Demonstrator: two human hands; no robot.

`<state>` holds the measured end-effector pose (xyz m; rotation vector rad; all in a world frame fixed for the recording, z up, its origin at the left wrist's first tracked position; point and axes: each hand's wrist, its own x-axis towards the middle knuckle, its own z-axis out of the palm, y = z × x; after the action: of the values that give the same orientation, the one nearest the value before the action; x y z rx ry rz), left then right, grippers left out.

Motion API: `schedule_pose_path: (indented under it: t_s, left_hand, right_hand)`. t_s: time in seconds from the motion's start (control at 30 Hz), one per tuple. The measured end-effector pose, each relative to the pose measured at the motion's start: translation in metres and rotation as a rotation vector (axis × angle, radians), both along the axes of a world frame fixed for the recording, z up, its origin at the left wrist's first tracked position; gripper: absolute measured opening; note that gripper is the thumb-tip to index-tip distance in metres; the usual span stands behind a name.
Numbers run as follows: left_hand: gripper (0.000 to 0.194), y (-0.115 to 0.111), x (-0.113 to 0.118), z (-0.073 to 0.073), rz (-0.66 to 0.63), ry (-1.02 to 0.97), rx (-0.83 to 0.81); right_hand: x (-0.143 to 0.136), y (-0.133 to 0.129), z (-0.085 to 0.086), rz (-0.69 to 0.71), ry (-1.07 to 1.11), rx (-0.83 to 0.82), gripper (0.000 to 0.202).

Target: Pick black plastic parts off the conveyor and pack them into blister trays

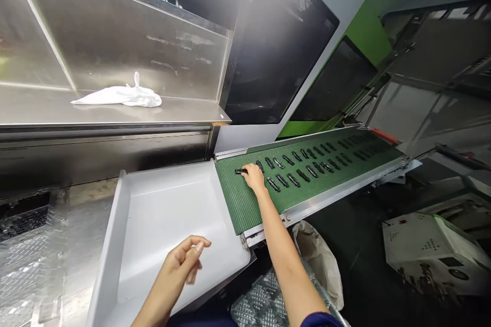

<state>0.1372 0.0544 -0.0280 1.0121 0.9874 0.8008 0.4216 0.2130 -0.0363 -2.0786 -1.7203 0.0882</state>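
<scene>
My right hand (253, 176) reaches over the near end of the green conveyor belt (233, 199), its fingers closed on a small black part (241, 171). Two rows of similar small, elongated black parts (293, 180) lie on the belt beyond it. My left hand (186, 260) hovers over the white tray (169, 214) at the belt's end. Its fingers are loosely bent and apart, with nothing visible in them.
A steel ledge (184, 112) with a crumpled white cloth (123, 96) runs along the left. Behind the belt stands a machine with dark panels (280, 56). Below its front rail sits a pale sack (322, 260). A white and green machine (433, 250) stands at right.
</scene>
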Motion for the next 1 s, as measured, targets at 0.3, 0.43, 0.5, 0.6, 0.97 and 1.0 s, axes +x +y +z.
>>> schedule_pose_path:
  t_s: [0.3, 0.43, 0.5, 0.6, 0.97, 1.0]
  left_hand:
    - [0.045, 0.031, 0.002, 0.011, 0.019, -0.333, -0.310]
    - [0.037, 0.039, 0.005, 0.013, -0.200, -0.568, -0.603]
    - [0.027, 0.039, 0.005, 0.007, -0.137, -0.561, -0.607]
    - [0.026, 0.035, 0.002, -0.001, 0.004, -0.475, -0.515]
    - [0.032, 0.014, -0.019, 0.011, 0.260, -0.608, -0.309]
    - [0.032, 0.012, -0.021, 0.011, 0.296, -0.624, -0.280]
  right_hand:
    - [-0.073, -0.085, 0.024, 0.428, 0.143, 0.140, 0.016]
    - [-0.099, -0.121, 0.033, 0.730, 0.170, 0.038, 0.019]
    - [-0.085, -0.114, 0.037, 0.759, 0.219, -0.102, 0.022]
    - [-0.042, -0.078, 0.042, 0.430, 0.248, -0.112, 0.022]
    - [0.004, -0.029, 0.038, -0.045, 0.310, 0.166, 0.020]
    - [-0.012, -0.037, 0.036, 0.011, 0.350, 0.172, 0.019]
